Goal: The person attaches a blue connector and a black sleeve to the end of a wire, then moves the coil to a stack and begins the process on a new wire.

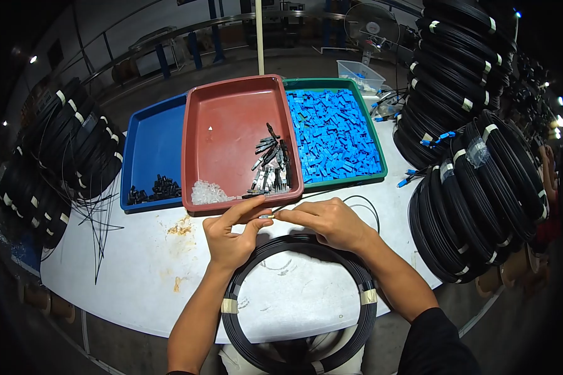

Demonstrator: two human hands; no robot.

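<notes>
Two hands meet over a small connector [268, 216] near the front edge of the surface [137, 250].

The left hand [231, 234] has thumb and forefinger closed on the connector. The fingers of the right hand [331, 222] are pinched together on the thin cable end [363, 201] that runs into it, looping behind that hand. A taped black cable coil [294, 239] lies flat just below both hands and overhangs the front edge. Just behind the hands sits a red tray [225, 137] with dark and clear small parts. A blue tray [153, 137] is on its left and a green tray [322, 80] of blue pieces on its right. Stacked coils [481, 187] crowd the right edge.
</notes>
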